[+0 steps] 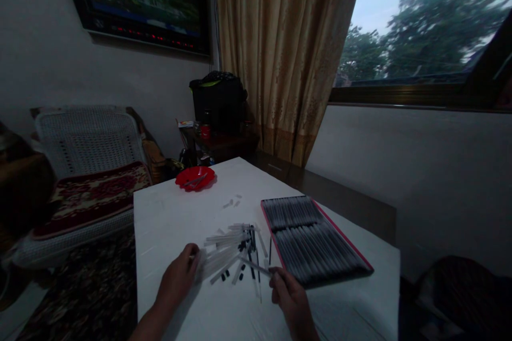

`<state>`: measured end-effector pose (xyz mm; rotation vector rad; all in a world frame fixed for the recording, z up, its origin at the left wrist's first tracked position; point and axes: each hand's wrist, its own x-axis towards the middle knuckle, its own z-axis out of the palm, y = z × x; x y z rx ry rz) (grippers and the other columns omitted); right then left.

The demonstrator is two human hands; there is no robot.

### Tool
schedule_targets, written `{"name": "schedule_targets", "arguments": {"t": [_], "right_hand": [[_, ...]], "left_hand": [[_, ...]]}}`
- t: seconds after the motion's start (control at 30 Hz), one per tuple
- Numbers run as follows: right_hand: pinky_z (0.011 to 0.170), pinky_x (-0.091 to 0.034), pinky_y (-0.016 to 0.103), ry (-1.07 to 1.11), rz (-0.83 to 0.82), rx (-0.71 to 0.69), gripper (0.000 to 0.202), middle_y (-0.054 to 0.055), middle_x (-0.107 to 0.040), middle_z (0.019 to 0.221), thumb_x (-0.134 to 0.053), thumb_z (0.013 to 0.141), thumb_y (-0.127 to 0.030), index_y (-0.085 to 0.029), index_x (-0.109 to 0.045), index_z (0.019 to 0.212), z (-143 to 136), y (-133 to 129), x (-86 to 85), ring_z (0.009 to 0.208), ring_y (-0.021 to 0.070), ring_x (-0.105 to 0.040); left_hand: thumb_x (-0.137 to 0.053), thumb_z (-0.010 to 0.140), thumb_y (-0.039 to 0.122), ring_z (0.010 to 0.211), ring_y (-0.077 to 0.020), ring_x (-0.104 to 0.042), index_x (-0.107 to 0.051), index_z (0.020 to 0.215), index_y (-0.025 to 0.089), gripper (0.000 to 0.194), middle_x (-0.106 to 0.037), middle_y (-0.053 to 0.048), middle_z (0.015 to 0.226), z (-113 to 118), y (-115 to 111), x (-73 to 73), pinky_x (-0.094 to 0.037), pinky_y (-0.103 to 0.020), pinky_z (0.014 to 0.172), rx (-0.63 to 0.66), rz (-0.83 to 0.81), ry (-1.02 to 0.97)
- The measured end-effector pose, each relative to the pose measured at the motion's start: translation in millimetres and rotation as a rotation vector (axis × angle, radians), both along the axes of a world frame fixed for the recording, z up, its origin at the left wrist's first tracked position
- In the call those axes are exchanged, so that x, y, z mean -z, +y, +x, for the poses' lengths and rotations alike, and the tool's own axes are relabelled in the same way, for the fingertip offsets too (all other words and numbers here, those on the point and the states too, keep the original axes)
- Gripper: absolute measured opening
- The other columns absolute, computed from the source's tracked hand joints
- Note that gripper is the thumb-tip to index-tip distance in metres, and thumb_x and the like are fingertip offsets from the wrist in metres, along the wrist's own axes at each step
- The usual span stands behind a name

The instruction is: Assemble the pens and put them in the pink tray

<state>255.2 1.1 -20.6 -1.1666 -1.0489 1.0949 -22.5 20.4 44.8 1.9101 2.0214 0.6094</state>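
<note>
My right hand (288,294) pinches the end of a thin greyish tube (254,265), which points left over a loose pile. In that pile are translucent plastic tubes (222,257), dark slender sticks (252,248) and small black caps (241,277). At the pile's left edge my left hand (179,276) is closed, thumb against fingers; a pale bit shows at the fingertips, too small to name. Beside my right hand lies a flat pink-edged tray (273,232), filled with two rows of dark, slender pieces in clear sleeves (316,245).
Everything lies on a white table (160,224). A red scalloped dish (183,180) with thin pieces in it stands at the far left corner. Small pale bits (232,203) lie behind the pile. A white woven chair (90,141) is left; a curtain (276,53) hangs behind.
</note>
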Motion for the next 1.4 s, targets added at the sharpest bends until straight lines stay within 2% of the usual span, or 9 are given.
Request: {"name": "schedule_targets", "arguments": {"t": [0.07,0.2,0.37,0.53,0.73,0.97,1.2,1.4], "right_hand": [[0.040,-0.038,0.022,-0.003,-0.003,-0.005,0.058,0.000,-0.057,0.057,-0.061,0.069,-0.069,-0.014,-0.068,0.084,-2,0,-1.6,0.042,0.0102,-0.048],[0.039,-0.035,0.021,-0.023,0.002,-0.032,0.058,-0.002,-0.054,0.053,-0.060,0.069,-0.070,-0.014,-0.068,0.080,-5,-4,-9.1,0.039,0.0085,-0.045],[0.039,-0.033,0.021,-0.029,0.016,-0.036,0.055,-0.004,-0.050,0.051,-0.060,0.070,-0.068,-0.014,-0.068,0.077,-3,-5,-10.1,0.040,0.0080,-0.042],[0.040,-0.031,0.020,-0.048,0.034,-0.085,0.052,-0.005,-0.047,0.051,-0.058,0.073,-0.065,-0.014,-0.067,0.077,-3,-5,-6.6,0.041,0.0078,-0.040],[0.039,-0.030,0.020,-0.062,0.008,-0.075,0.045,-0.005,-0.046,0.051,-0.060,0.073,-0.060,-0.015,-0.066,0.075,-4,-5,-8.2,0.040,0.0079,-0.038],[0.039,-0.028,0.020,-0.075,0.018,-0.089,0.038,-0.006,-0.044,0.052,-0.058,0.076,-0.052,-0.015,-0.065,0.076,-4,-5,-6.9,0.041,0.0074,-0.037],[0.041,-0.029,0.019,-0.164,0.061,-0.137,0.026,-0.005,-0.045,0.054,-0.057,0.078,-0.040,-0.016,-0.064,0.071,-8,-3,-8.5,0.044,0.0079,-0.040],[0.040,-0.027,0.019,-0.039,0.016,-0.094,0.033,-0.006,-0.044,0.052,-0.059,0.076,-0.048,-0.015,-0.064,0.072,-7,-2,-10.0,0.041,0.0069,-0.037]], "left_hand": [[-0.038,0.090,0.038,0.081,-0.0153,-0.068,-0.056,0.104,0.026,0.026,-0.072,0.000,0.095,10,-11,8.2,-0.050,-0.023,0.070,0.023,0.076,-0.119],[-0.047,0.086,0.039,0.099,-0.0187,-0.066,-0.065,0.106,0.027,0.030,-0.072,-0.002,0.108,40,-25,29.9,-0.050,-0.028,0.087,0.196,0.161,-0.333],[-0.050,0.083,0.042,0.095,-0.0224,-0.068,-0.072,0.100,0.025,0.033,-0.074,-0.006,0.103,55,-24,43.7,-0.054,-0.032,0.084,0.178,0.188,-0.456],[-0.051,0.082,0.043,0.094,-0.0235,-0.069,-0.074,0.097,0.025,0.032,-0.075,-0.007,0.100,52,-23,45.2,-0.054,-0.032,0.083,0.164,0.223,-0.456],[-0.051,0.082,0.045,0.093,-0.0233,-0.069,-0.074,0.094,0.025,0.033,-0.075,-0.007,0.098,53,-23,42.7,-0.055,-0.032,0.082,0.184,0.225,-0.458],[-0.050,0.083,0.048,0.093,-0.0229,-0.068,-0.073,0.096,0.025,0.035,-0.074,-0.007,0.099,47,-22,51.2,-0.055,-0.033,0.083,0.170,0.248,-0.456],[-0.050,0.085,0.044,0.095,-0.0198,-0.068,-0.073,0.098,0.030,0.030,-0.074,-0.005,0.100,45,-25,47.3,-0.053,-0.028,0.086,0.331,0.213,-0.352],[-0.051,0.082,0.049,0.093,-0.0217,-0.069,-0.074,0.096,0.026,0.035,-0.075,-0.006,0.100,36,-16,54.1,-0.054,-0.029,0.084,0.230,0.171,-0.404]]}}
